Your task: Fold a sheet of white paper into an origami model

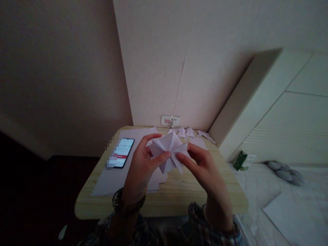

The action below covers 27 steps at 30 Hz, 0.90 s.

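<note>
A white folded-paper star [171, 141] with several pointed flaps is held up over the wooden table [179, 201]. My left hand [143, 159] pinches its left side, thumb lying on the front near the centre and fingers partly behind the paper. On the other side my right hand [202, 165] grips the right flaps, its thumb below and its fingers behind. Behind the star, small folded paper pieces [186, 132] lie along the table's back edge. White paper sheets [107, 182] are spread under and left of my left hand.
A lit phone [124, 153] rests on the sheets at left. A wall socket [170, 120] with a plug is behind the table. To the right, a bed [253, 191] holds a green-and-white packet [242, 161], a grey soft object [284, 172] and a white sheet [294, 215].
</note>
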Each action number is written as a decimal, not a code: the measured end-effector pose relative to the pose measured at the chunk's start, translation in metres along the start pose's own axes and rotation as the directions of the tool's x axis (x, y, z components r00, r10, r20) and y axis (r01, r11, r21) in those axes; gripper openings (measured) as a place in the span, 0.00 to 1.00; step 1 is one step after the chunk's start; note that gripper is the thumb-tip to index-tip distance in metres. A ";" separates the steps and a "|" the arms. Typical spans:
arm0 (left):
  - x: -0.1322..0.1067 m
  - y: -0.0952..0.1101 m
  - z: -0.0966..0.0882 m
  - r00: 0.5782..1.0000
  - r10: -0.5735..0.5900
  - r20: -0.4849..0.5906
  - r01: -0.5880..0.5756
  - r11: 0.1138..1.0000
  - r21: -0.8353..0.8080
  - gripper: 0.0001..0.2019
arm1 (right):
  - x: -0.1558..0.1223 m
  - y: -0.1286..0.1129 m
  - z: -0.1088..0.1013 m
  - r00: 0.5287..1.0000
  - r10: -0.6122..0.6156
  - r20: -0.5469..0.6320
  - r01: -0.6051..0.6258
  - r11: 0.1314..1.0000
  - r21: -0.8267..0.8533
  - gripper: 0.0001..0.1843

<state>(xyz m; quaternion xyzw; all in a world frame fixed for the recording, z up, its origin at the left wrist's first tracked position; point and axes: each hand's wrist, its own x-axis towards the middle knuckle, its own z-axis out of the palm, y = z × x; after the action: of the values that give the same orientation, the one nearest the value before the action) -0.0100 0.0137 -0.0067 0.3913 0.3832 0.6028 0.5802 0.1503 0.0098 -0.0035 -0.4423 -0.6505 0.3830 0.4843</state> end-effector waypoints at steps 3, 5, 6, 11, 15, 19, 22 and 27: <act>-0.002 0.002 0.000 0.999 0.048 0.025 -0.048 0.999 0.023 0.24 | -0.001 -0.001 0.000 1.000 -0.009 -0.017 0.009 1.000 0.023 0.08; -0.005 0.003 0.000 0.994 0.081 0.067 -0.085 0.995 0.058 0.22 | -0.002 -0.003 0.000 0.999 0.002 -0.044 0.001 0.998 0.057 0.07; -0.006 0.004 0.000 0.992 0.094 0.080 -0.100 0.992 0.080 0.21 | -0.003 -0.004 0.000 0.998 0.012 -0.059 -0.007 0.997 0.072 0.07; -0.010 0.009 0.003 0.985 0.150 0.091 -0.163 0.972 0.171 0.18 | -0.003 -0.008 0.001 0.992 0.057 -0.109 -0.046 0.993 0.105 0.09; -0.011 0.010 0.005 0.975 0.213 0.069 -0.224 0.939 0.262 0.15 | -0.003 -0.009 0.003 0.987 0.059 -0.147 -0.043 0.993 0.110 0.11; -0.012 0.010 0.007 0.977 0.203 0.073 -0.215 0.946 0.245 0.15 | -0.004 -0.008 0.003 0.985 0.074 -0.154 -0.053 0.989 0.136 0.11; -0.012 0.010 0.007 0.983 0.175 0.055 -0.183 0.960 0.214 0.16 | -0.004 -0.008 0.003 0.990 0.061 -0.127 -0.041 0.987 0.153 0.09; -0.011 0.007 0.007 0.985 0.169 0.040 -0.173 0.963 0.204 0.17 | -0.003 -0.008 0.001 0.993 0.051 -0.104 -0.036 0.989 0.140 0.09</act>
<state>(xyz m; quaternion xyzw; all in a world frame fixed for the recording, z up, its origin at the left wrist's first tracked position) -0.0060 0.0022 0.0025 0.4880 0.4020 0.6030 0.4865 0.1481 0.0041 0.0027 -0.4417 -0.5857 0.4133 0.5395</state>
